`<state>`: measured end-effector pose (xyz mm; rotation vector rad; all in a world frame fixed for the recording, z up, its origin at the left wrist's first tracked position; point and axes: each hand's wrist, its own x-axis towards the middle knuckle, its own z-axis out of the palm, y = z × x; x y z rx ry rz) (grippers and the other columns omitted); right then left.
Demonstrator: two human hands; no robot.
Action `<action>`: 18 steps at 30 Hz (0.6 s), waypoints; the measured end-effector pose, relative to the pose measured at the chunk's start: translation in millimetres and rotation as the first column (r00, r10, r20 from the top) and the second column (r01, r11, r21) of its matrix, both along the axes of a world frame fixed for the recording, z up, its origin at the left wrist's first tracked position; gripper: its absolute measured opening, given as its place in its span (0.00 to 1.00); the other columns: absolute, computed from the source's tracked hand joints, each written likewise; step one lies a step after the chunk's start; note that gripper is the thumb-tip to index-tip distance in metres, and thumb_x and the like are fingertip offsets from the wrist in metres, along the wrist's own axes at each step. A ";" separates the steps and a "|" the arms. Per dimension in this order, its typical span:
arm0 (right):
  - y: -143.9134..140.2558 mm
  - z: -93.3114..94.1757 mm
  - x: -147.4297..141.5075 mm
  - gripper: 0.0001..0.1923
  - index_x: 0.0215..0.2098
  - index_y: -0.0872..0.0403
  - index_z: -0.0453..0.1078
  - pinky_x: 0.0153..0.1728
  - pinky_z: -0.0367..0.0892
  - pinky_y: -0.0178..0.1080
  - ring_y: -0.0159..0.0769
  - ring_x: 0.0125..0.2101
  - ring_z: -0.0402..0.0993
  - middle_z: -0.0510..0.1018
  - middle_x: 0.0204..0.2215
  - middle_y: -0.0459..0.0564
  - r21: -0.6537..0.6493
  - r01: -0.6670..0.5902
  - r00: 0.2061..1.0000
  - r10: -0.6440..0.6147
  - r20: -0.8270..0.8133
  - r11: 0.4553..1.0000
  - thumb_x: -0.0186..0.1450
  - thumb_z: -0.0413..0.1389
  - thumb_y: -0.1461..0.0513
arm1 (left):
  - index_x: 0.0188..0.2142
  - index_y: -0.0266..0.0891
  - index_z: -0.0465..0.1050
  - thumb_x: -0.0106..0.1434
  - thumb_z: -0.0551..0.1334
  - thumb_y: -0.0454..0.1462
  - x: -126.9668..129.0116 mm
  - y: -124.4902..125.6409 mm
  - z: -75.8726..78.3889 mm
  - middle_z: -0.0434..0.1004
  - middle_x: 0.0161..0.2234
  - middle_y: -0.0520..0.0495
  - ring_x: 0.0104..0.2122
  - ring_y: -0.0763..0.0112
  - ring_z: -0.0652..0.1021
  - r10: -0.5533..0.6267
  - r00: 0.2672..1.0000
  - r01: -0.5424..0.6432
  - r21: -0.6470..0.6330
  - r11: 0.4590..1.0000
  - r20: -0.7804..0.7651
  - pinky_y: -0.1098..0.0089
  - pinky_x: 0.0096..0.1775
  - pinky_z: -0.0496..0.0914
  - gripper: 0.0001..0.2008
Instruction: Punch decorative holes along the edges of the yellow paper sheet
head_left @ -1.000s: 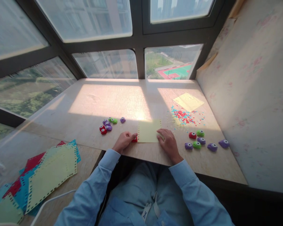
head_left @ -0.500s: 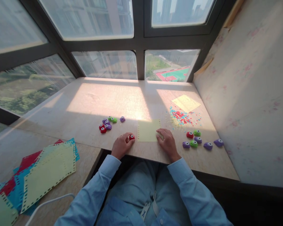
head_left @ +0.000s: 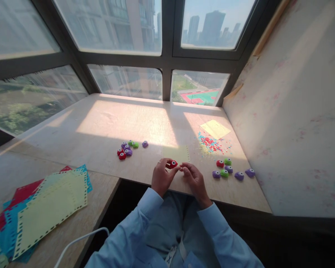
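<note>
A red one-eyed hole punch (head_left: pixel 173 163) is in my left hand (head_left: pixel 161 178), pinched between thumb and fingers above the near edge of a pale yellow sheet (head_left: pixel 175 151). Beside it, my right hand (head_left: pixel 195 182) has its thumb and fingertips drawn together, close to the punch's right end. Whether those fingertips hold a small scrap or only touch the punch is too small to tell. Small holes run down the sheet's right edge, and my hands cover its near part.
Several red, green and purple punches (head_left: pixel 127 152) are grouped on the left, with more punches (head_left: pixel 225 173) at right. Colored paper dots (head_left: pixel 210 143) lie scattered near a yellow sheet (head_left: pixel 215 128). Punched colored sheets (head_left: pixel 53 204) and a white cable (head_left: pixel 80 237) are at lower left.
My left hand has carried the red punch rightward, in front of the sheet. My right hand has left the sheet's right edge and come in to meet it. The view has shifted slightly.
</note>
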<state>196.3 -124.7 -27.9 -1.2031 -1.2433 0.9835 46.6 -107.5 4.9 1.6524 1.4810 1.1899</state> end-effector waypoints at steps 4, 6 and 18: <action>-10.7 10.4 -7.5 0.20 0.48 0.52 0.72 0.37 0.77 0.44 0.44 0.41 0.80 0.82 0.43 0.55 -0.048 -0.003 0.995 -0.002 -0.104 0.999 0.64 0.58 0.50 | 0.37 0.39 0.71 0.61 0.64 0.35 22.9 -4.5 -9.3 0.75 0.36 0.46 0.34 0.69 0.76 -0.055 0.995 0.063 0.091 0.994 -0.088 0.68 0.35 0.73 0.05; -10.7 14.9 -5.5 0.20 0.47 0.52 0.73 0.42 0.76 0.47 0.45 0.42 0.80 0.82 0.42 0.54 -0.067 0.045 0.995 -0.051 -0.090 0.997 0.62 0.60 0.50 | 0.38 0.40 0.71 0.63 0.61 0.33 29.9 -5.6 -10.9 0.75 0.37 0.46 0.35 0.69 0.76 -0.087 0.987 0.108 0.157 0.982 -0.133 0.67 0.37 0.73 0.03; 19.9 16.5 61.6 0.23 0.51 0.54 0.74 0.44 0.75 0.50 0.45 0.41 0.80 0.82 0.42 0.57 -0.002 0.156 0.940 -0.148 0.306 0.988 0.59 0.62 0.54 | 0.51 0.39 0.69 0.64 0.61 0.36 14.8 23.4 -14.5 0.76 0.48 0.39 0.50 0.57 0.75 -0.258 0.868 0.369 0.202 0.907 -0.424 0.53 0.52 0.70 0.15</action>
